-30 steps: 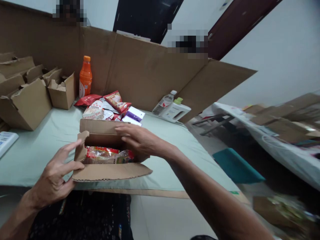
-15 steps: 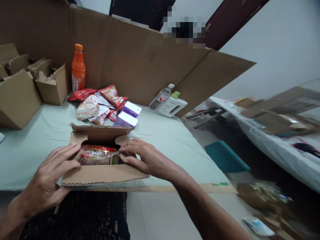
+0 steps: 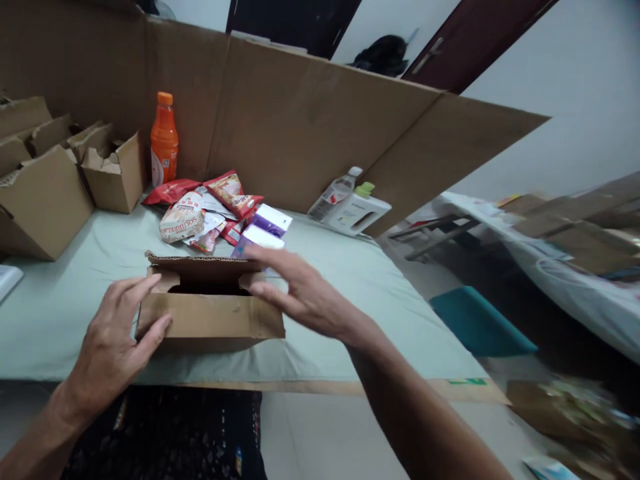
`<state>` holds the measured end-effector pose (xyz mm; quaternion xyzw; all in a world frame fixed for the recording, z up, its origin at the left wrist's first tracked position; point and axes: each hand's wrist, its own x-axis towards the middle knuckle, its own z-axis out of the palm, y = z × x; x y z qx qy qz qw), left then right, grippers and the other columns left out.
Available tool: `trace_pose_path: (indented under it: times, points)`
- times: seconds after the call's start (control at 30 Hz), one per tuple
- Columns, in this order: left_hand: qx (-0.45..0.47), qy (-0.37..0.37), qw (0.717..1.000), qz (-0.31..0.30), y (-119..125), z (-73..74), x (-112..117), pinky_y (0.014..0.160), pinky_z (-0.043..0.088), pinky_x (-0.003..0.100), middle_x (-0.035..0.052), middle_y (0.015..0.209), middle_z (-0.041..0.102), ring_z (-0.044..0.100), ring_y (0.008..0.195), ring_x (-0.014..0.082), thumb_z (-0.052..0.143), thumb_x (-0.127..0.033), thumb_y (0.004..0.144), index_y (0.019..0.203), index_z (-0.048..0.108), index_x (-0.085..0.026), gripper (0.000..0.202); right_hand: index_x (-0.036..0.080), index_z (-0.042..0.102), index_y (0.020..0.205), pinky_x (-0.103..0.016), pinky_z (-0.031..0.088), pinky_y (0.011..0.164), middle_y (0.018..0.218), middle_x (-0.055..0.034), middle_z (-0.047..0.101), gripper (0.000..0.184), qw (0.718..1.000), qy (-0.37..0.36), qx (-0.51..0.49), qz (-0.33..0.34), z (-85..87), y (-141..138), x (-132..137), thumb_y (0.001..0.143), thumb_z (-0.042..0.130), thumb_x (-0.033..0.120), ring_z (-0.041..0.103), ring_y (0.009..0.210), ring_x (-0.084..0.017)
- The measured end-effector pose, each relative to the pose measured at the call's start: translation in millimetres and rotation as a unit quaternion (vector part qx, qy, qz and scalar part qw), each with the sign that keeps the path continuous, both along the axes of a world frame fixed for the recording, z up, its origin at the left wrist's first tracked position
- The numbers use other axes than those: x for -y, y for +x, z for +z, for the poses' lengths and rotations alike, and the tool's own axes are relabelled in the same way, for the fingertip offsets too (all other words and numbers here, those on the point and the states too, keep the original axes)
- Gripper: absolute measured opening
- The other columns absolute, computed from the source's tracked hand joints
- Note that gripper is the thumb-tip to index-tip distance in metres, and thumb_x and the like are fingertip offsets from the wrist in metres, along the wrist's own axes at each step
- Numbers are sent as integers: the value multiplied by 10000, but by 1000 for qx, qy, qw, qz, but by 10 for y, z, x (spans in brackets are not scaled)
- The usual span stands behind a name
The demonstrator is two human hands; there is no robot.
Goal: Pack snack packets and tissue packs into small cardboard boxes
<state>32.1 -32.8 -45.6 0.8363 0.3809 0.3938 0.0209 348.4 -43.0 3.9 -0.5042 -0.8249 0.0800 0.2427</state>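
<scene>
A small brown cardboard box (image 3: 210, 319) sits near the front edge of a pale green table (image 3: 340, 293). Its near flap is folded up over the opening, hiding what is inside. My left hand (image 3: 116, 340) rests against the box's left end, thumb on the near flap, fingers spread. My right hand (image 3: 300, 293) hovers at the box's right end, fingers stretched out over the right side flap, holding nothing. Just behind the box lie several snack packets (image 3: 200, 213) and two purple-and-white cartons (image 3: 267, 227).
An orange drink bottle (image 3: 163, 140) stands at the back by a tall cardboard screen (image 3: 300, 127). Open cardboard boxes (image 3: 60, 173) are stacked at the left. A clear bottle (image 3: 335, 193) and white jug (image 3: 360, 213) lie at the right rear. A teal stool (image 3: 480, 323) stands beside the table.
The box's near flap, which lay flat toward me, has been folded up over the opening, covering the packets inside. My right hand lifted off the flap and moved up to the right end.
</scene>
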Motion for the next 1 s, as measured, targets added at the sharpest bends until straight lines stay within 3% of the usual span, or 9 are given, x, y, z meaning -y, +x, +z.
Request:
trace_pose_path:
  times: [0.07, 0.13, 0.27, 0.4, 0.5, 0.63, 0.77, 0.87, 1.0]
  points:
    - [0, 12, 1000, 8, 15, -16, -19, 1107, 531, 507, 149, 1528, 454, 521, 1381, 335, 624, -207, 1004, 1503, 461, -240, 526, 253, 641, 1414, -547, 474, 1136, 1538, -123, 592, 488, 996, -52, 49, 57, -151, -12, 38, 1075, 429, 533, 551, 1414, -313]
    - [-21, -1, 999, -36, 12, -44, -59, 1145, 501, 540, 136, 1611, 391, 453, 1454, 363, 594, -184, 1001, 1475, 516, -247, 485, 239, 590, 1478, -566, 452, 1150, 1594, -137, 530, 511, 993, -57, 75, 67, -273, 5, 132, 1086, 404, 510, 492, 1467, -322]
    - [-33, -32, 991, -123, -6, -100, -168, 1159, 501, 487, 79, 1418, 637, 501, 1429, 304, 502, -121, 1007, 1365, 622, -235, 394, 283, 474, 1585, -604, 367, 1208, 1663, -143, 431, 643, 994, -17, 81, 77, -309, 99, 244, 1026, 518, 596, 368, 1548, -340]
    - [-40, -19, 992, -120, -32, -124, -253, 1116, 524, 489, 81, 1383, 651, 508, 1412, 302, 485, -151, 1024, 1322, 627, -230, 339, 339, 534, 1549, -715, 238, 1221, 1729, -156, 283, 816, 983, -50, 120, 133, -275, 111, 86, 861, 665, 759, 207, 1594, -437]
    - [-43, -11, 992, -117, -75, -159, -296, 1099, 517, 521, 77, 1392, 643, 507, 1406, 321, 481, -177, 1031, 1337, 613, -246, 340, 321, 520, 1563, -698, 251, 1218, 1736, -174, 245, 802, 974, -97, 132, 157, -309, 69, -93, 879, 693, 702, 170, 1600, -434]
    - [-32, 9, 994, -105, -106, -207, -310, 1110, 484, 537, 59, 1390, 646, 515, 1396, 341, 487, -210, 1026, 1362, 613, -282, 366, 355, 524, 1555, -681, 269, 1213, 1749, -133, 210, 752, 973, -109, 126, 160, -326, 67, -176, 866, 770, 529, 179, 1594, -408]
    - [-24, 18, 992, -120, -15, -185, -221, 1091, 475, 531, 66, 1367, 650, 539, 1362, 349, 520, -186, 993, 1337, 632, -279, 373, 337, 561, 1531, -635, 244, 1247, 1737, -118, 240, 758, 976, -113, 96, 158, -264, 162, 35, 812, 798, 365, 210, 1586, -380]
    - [-21, 33, 988, -149, 162, -154, -147, 1054, 497, 516, 85, 1352, 647, 543, 1348, 338, 526, -147, 979, 1322, 625, -246, 371, 350, 549, 1539, -641, 236, 1253, 1761, -96, 179, 793, 979, -133, 82, 128, -224, 322, 287, 793, 817, 346, 176, 1599, -389]
    - [-14, 31, 982, -185, 431, -124, -167, 1044, 512, 489, 105, 1297, 663, 555, 1328, 307, 528, -90, 967, 1255, 607, -196, 317, 348, 544, 1543, -665, 220, 1253, 1785, -81, 57, 828, 983, -148, 71, 77, -247, 553, 464, 781, 851, 450, 67, 1618, -421]
